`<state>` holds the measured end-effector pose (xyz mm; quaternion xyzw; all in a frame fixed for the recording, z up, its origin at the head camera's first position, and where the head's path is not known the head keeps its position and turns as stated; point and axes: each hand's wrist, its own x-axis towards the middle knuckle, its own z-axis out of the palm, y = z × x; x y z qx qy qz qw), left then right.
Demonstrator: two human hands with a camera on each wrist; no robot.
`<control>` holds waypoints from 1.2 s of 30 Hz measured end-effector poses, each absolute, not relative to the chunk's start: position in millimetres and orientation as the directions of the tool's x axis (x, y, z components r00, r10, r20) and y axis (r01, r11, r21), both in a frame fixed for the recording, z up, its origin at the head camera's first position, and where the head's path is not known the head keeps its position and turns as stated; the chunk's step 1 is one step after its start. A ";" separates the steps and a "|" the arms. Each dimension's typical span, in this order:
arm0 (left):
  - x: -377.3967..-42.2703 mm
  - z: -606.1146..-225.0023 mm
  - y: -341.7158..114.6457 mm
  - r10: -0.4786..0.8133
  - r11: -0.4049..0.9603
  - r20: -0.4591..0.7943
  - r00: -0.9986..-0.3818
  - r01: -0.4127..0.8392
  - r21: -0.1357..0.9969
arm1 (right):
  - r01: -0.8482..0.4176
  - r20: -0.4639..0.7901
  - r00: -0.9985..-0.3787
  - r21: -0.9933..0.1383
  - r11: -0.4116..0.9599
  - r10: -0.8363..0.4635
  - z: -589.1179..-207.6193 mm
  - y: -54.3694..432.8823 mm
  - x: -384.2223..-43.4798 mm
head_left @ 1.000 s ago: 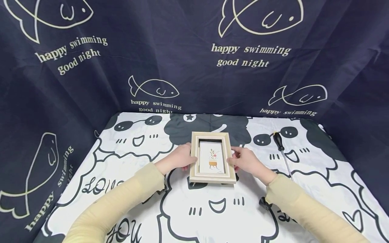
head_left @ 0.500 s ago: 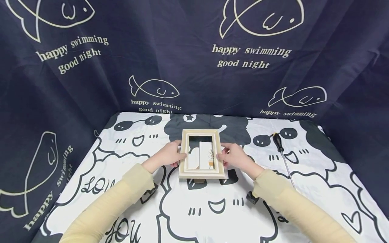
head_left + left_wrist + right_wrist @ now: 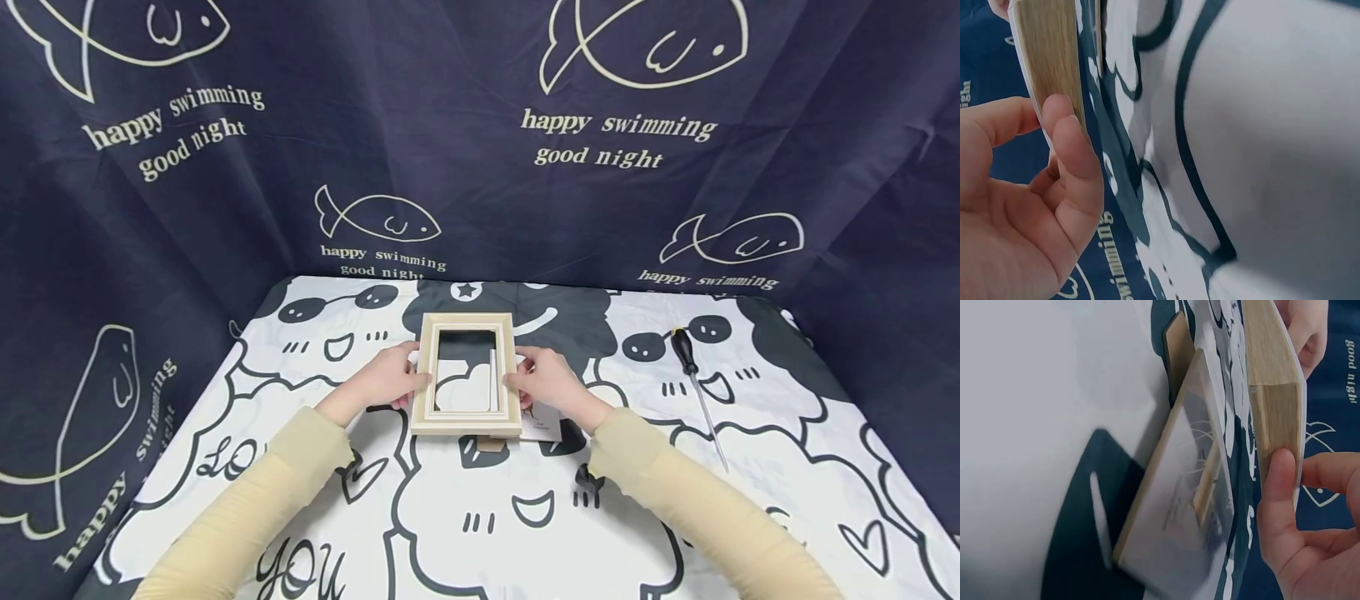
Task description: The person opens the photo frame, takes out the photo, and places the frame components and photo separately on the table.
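A pale wooden picture frame (image 3: 467, 426) is held up over the table, its middle see-through to the cloth below. My left hand (image 3: 382, 379) pinches the left side between thumb and fingers. On the opposite side, my right hand (image 3: 553, 379) grips the edge in the same way. Both wrist views show the frame's bare wood edge, as in the left wrist view, where fingers press the wood (image 3: 1054, 50). Below and right lies a flat panel with a printed picture (image 3: 543, 425), glossy in the right wrist view, partly hidden by the frame and right hand.
A brown strip (image 3: 491, 445) pokes out beside the panel. A screwdriver (image 3: 684, 354) with a black handle lies on the right of the table, its shaft towards the front. Cartoon-printed cloth (image 3: 562, 550) covers the table; a dark blue curtain (image 3: 480, 108) stands behind.
Both hands have carried the picture frame left and slightly back. The printed panel, which showed inside the opening, now lies mostly outside it to the right.
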<state>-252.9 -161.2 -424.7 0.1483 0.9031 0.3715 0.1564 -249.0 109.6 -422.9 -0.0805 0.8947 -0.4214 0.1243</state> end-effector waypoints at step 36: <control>-286.4 -435.1 -236.4 0.319 0.765 -0.204 -0.926 0.124 0.632 | 0.008 -0.171 -0.946 -0.863 0.506 -0.277 -436.8 29.9 -288.9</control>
